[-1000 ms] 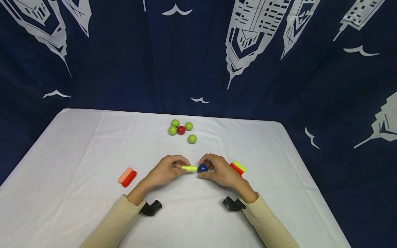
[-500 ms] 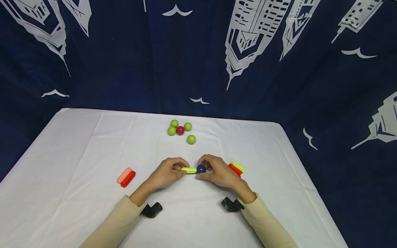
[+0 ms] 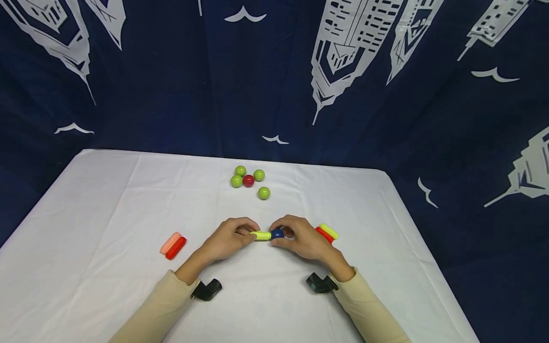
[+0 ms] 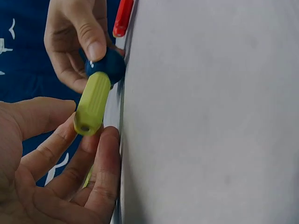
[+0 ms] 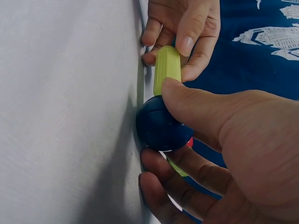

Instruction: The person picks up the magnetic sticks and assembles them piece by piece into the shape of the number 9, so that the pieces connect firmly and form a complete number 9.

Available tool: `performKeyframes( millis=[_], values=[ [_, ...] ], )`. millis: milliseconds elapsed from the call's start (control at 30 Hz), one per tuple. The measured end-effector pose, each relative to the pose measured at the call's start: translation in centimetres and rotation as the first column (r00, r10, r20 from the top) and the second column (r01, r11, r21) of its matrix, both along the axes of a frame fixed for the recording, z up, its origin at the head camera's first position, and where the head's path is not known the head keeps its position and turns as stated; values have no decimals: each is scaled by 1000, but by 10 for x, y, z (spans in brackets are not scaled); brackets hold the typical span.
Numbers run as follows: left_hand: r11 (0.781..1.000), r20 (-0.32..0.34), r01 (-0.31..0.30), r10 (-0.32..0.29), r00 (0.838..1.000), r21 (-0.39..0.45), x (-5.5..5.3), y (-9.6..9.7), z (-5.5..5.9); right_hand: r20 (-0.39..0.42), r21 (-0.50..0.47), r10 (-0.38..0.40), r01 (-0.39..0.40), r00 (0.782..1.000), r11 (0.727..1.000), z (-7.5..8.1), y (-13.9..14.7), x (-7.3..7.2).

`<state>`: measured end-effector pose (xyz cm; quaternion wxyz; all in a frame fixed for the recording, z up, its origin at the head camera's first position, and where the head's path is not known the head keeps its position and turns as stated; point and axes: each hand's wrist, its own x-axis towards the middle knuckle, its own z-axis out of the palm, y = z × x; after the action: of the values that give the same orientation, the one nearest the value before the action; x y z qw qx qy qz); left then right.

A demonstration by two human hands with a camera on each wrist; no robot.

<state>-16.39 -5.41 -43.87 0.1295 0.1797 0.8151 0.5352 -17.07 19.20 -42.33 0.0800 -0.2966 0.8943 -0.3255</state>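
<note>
Near the middle of the table, my left hand pinches a yellow-green ribbed plastic rod between thumb and fingers. My right hand holds a dark blue ball, thumb on one side and fingers on the other. Rod and ball meet end to end, with the rod's far end right against the ball in both wrist views. A small hole shows in the rod's near end in the left wrist view.
Several green balls and a red ball lie farther back. An orange rod and a red rod lie left. Beside my right hand are a yellow rod and red pieces. White cloth covers the table.
A second ago a narrow gap showed between the rod and the blue ball. Now the two meet, the right hand having come slightly left with the ball.
</note>
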Motion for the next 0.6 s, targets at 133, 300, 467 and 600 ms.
performKeyframes(
  millis=[133, 300, 467, 600],
  values=[
    [999, 6, -32, 32, 999, -6, -2, -7, 3, 1, 10, -9, 9, 1000, 1000, 0, -1, 0],
    [996, -2, -94, 94, 996, -5, -8, -18, 7, -3, 15, -19, 19, 1000, 1000, 0, -1, 0],
    [989, -4, -145, 145, 989, 19, -15, -30, 13, 12, 10, -24, 24, 1000, 1000, -1, -1, -1],
    [986, -22, -166, 166, 986, 25, -23, -37, 25, 11, 8, -14, 14, 1000, 1000, -1, -2, -2]
  ],
)
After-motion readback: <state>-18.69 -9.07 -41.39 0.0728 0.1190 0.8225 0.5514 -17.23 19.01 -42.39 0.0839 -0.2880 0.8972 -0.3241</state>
